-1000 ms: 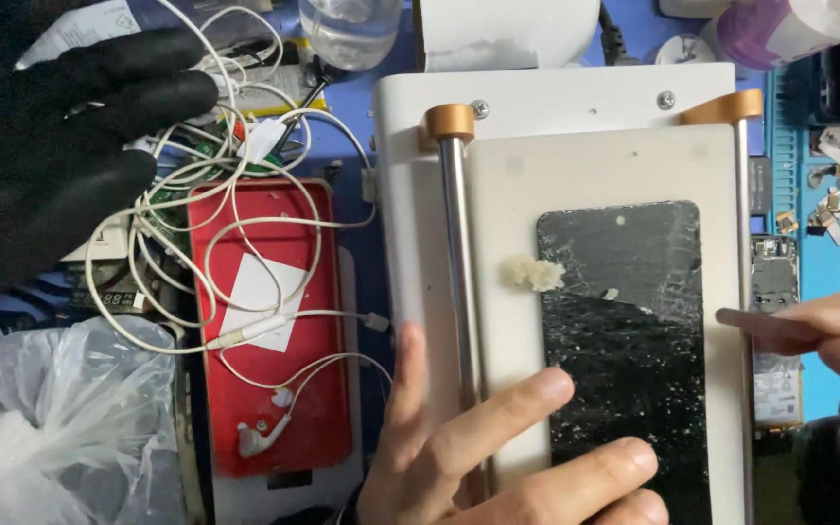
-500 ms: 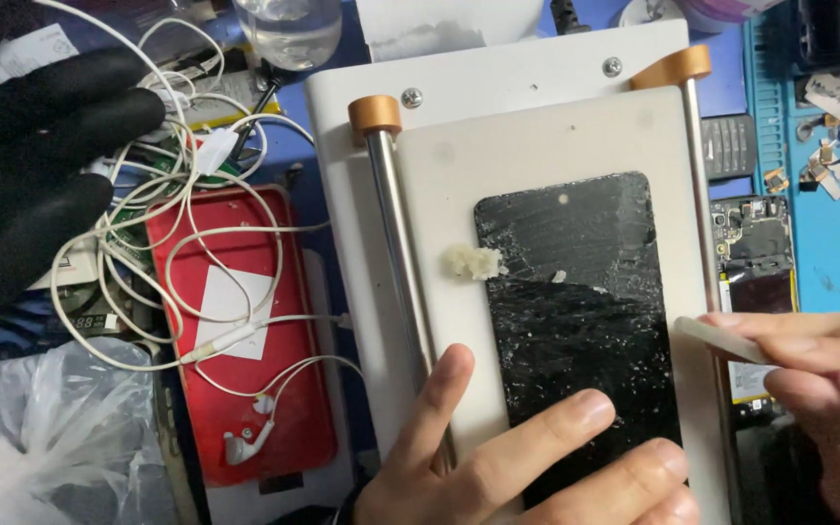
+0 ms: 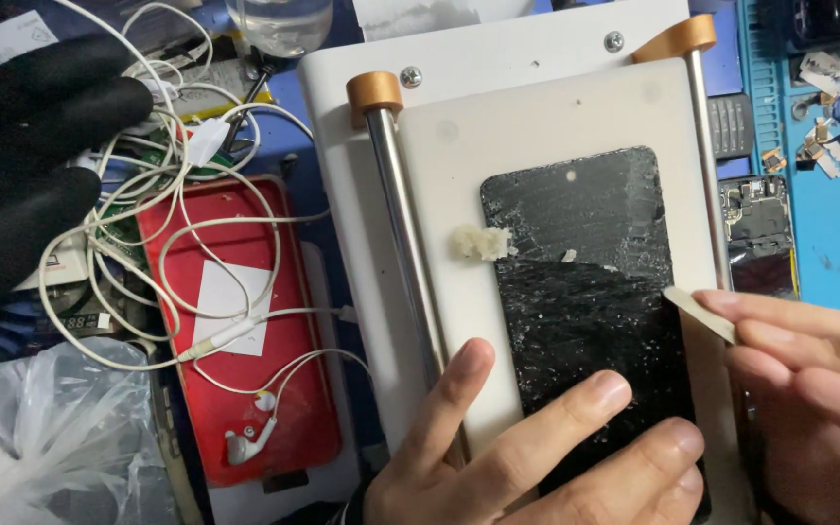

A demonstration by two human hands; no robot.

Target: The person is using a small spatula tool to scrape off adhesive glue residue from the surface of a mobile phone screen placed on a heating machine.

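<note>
Cracked black screen (image 3: pixel 590 301) under left hand (image 3: pixel 527 447), beside white-labelled red case (image 3: pixel 235 321).

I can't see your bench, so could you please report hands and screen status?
Left hand pressing cracked screen flat on plate. Right hand pinching scraper at screen's right edge. Glue lump beside screen; not obstructing.
</note>
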